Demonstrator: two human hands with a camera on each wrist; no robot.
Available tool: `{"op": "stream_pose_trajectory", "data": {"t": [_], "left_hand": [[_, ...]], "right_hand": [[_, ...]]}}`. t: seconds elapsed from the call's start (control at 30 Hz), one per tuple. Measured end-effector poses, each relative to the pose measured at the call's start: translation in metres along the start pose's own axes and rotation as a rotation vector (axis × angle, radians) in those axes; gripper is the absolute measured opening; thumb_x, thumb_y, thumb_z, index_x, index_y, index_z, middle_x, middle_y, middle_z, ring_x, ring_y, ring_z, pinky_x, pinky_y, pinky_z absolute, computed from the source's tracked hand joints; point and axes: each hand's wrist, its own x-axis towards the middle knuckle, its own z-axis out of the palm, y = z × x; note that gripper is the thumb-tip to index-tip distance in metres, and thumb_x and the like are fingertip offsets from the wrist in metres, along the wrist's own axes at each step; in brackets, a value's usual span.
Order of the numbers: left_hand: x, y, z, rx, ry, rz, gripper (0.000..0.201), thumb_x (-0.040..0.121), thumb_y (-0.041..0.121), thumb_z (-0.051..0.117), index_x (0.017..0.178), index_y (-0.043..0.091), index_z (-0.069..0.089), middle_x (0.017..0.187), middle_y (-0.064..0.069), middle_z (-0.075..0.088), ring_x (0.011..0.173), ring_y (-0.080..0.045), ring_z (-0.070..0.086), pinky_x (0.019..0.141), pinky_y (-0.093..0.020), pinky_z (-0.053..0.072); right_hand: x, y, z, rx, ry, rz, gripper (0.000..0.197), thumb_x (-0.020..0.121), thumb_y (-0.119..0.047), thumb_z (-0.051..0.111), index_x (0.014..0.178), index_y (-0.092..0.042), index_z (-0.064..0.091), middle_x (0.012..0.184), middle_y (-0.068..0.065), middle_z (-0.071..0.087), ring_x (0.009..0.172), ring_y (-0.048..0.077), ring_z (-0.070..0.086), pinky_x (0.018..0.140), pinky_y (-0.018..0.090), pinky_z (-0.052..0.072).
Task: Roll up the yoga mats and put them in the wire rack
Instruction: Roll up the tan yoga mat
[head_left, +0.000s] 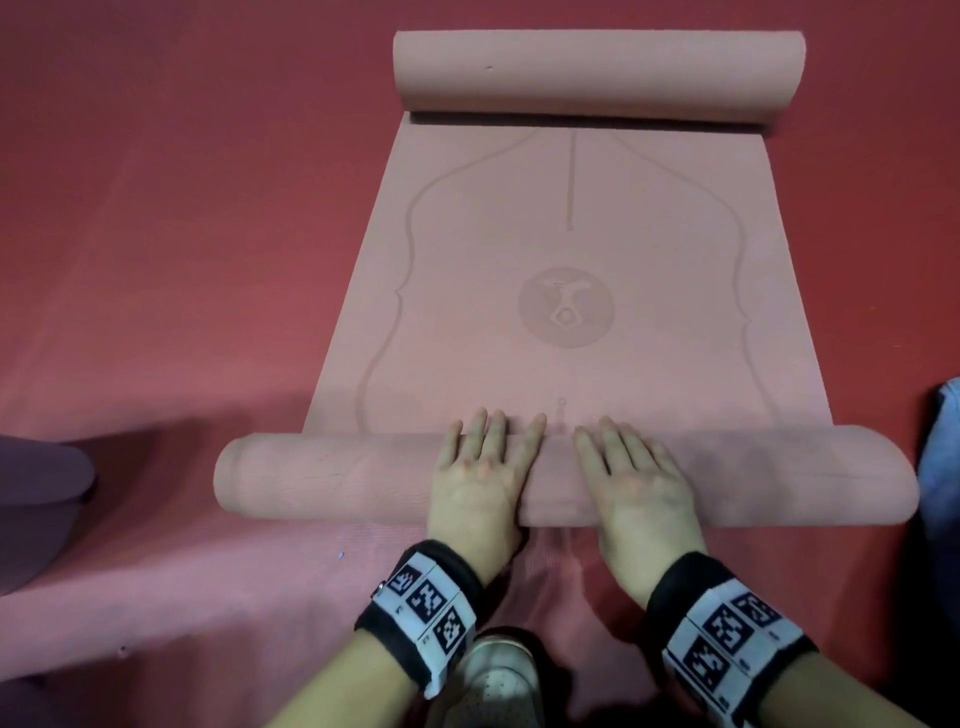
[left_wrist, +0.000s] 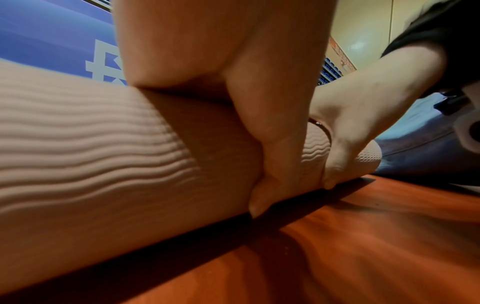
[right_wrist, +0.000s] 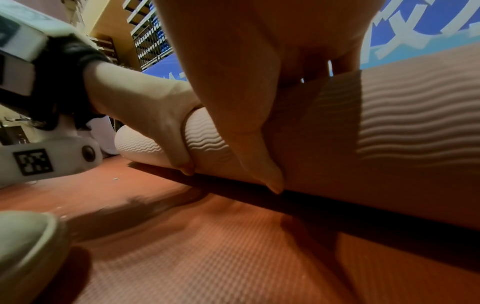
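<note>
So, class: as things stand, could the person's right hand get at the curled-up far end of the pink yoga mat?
Probably not without shifting forward: the right hand rests on the near roll, and flat mat separates it from the curled far end.

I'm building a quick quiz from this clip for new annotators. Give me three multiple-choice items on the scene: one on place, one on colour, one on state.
1. Where do both hands rest?
A. on the near roll
B. on the far roll
C. on the bare floor

2. What colour is the floor around the yoga mat?
A. green
B. red
C. white

3. How does the mat's middle lie?
A. flat
B. folded in half
C. stood on end

Answers:
1 A: the left hand and right hand lie side by side on the near roll.
2 B: the floor is red.
3 A: the yoga mat lies flat between its two rolled ends.
</note>
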Motion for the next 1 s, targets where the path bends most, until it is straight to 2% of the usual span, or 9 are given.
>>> {"op": "stream_pose_trajectory", "data": {"t": [0.1, 0.37, 0.47, 0.57, 0.67, 0.73, 0.8, 0.87, 1.0], "left_hand": [[-0.013, 0.001, 0.006, -0.076, 0.024, 0.002, 0.109, 0.048, 0.038, 0.080, 0.150, 0.029, 0.041, 0.136, -0.014, 0.061, 0.130, -0.033, 0.054, 0.112, -0.048, 0.041], [-0.026, 0.002, 0.007, -0.083, -0.011, 0.043, 0.113, 0.052, 0.051, 0.081, 0.152, 0.029, 0.034, 0.139, -0.015, 0.059, 0.129, -0.030, 0.056, 0.109, -0.046, 0.041], [-0.020, 0.000, -0.001, -0.056, -0.041, 0.054, 0.108, 0.072, 0.054, 0.071, 0.159, 0.034, 0.010, 0.160, -0.013, 0.033, 0.147, -0.028, 0.032, 0.121, -0.045, 0.019], [-0.013, -0.002, -0.011, -0.054, -0.074, 0.056, 0.106, 0.084, 0.052, 0.062, 0.156, 0.037, -0.014, 0.168, -0.009, 0.006, 0.155, -0.024, 0.005, 0.123, -0.048, -0.003], [-0.010, -0.002, -0.014, -0.037, -0.082, 0.047, 0.112, 0.084, 0.057, 0.061, 0.153, 0.034, -0.024, 0.167, -0.008, -0.014, 0.153, -0.024, -0.016, 0.119, -0.059, -0.012], [-0.013, 0.002, -0.011, -0.018, -0.063, 0.037, 0.119, 0.081, 0.059, 0.064, 0.151, 0.029, -0.028, 0.165, -0.010, -0.021, 0.151, -0.029, -0.023, 0.117, -0.062, -0.013], [-0.018, 0.007, -0.007, -0.010, -0.036, 0.022, 0.125, 0.071, 0.056, 0.072, 0.155, 0.023, -0.014, 0.167, -0.014, -0.006, 0.153, -0.035, -0.009, 0.118, -0.063, -0.004], [-0.025, 0.013, -0.001, -0.045, 0.005, 0.004, 0.121, 0.061, 0.053, 0.077, 0.157, 0.017, 0.013, 0.164, -0.018, 0.020, 0.152, -0.038, 0.016, 0.118, -0.062, 0.012], [-0.032, 0.021, 0.007, -0.069, 0.084, -0.029, 0.120, 0.058, 0.053, 0.080, 0.157, 0.014, 0.025, 0.161, -0.020, 0.026, 0.150, -0.038, 0.016, 0.116, -0.059, 0.011]], "right_hand": [[-0.013, -0.004, 0.001, 0.025, -0.044, 0.014, 0.072, 0.053, -0.014, 0.057, 0.123, 0.001, 0.066, 0.121, 0.028, 0.065, 0.109, 0.042, 0.065, 0.092, 0.054, 0.053], [-0.025, -0.009, 0.002, 0.019, -0.085, 0.038, 0.074, 0.048, -0.009, 0.063, 0.121, 0.001, 0.067, 0.119, 0.026, 0.066, 0.110, 0.039, 0.066, 0.094, 0.052, 0.053], [-0.017, -0.007, -0.002, 0.006, -0.095, 0.029, 0.082, 0.040, -0.013, 0.076, 0.121, -0.001, 0.067, 0.117, 0.023, 0.068, 0.107, 0.038, 0.066, 0.094, 0.050, 0.053], [-0.009, -0.004, -0.004, 0.023, -0.115, 0.022, 0.095, 0.038, -0.025, 0.080, 0.130, -0.008, 0.062, 0.122, 0.015, 0.066, 0.115, 0.032, 0.062, 0.103, 0.046, 0.047], [-0.003, -0.004, -0.010, -0.002, -0.181, -0.004, 0.104, 0.059, -0.036, 0.076, 0.151, -0.020, 0.032, 0.151, 0.007, 0.042, 0.141, 0.023, 0.037, 0.119, 0.039, 0.023], [0.003, -0.002, -0.016, 0.006, -0.225, -0.018, 0.105, 0.066, -0.039, 0.073, 0.154, -0.025, 0.017, 0.160, 0.001, 0.023, 0.148, 0.017, 0.020, 0.122, 0.035, 0.011], [0.014, 0.000, -0.025, 0.016, -0.298, -0.016, 0.110, 0.066, -0.039, 0.077, 0.154, -0.026, 0.012, 0.163, 0.000, 0.015, 0.150, 0.016, 0.011, 0.122, 0.033, 0.008], [0.027, 0.003, -0.031, 0.022, -0.418, -0.015, 0.116, 0.065, -0.039, 0.081, 0.155, -0.025, 0.009, 0.164, -0.001, 0.010, 0.152, 0.016, 0.006, 0.123, 0.033, 0.007], [0.055, 0.010, -0.041, 0.026, -0.631, -0.029, 0.121, 0.058, -0.032, 0.083, 0.156, -0.021, 0.012, 0.162, 0.002, 0.017, 0.151, 0.018, 0.011, 0.122, 0.033, 0.015]]}}
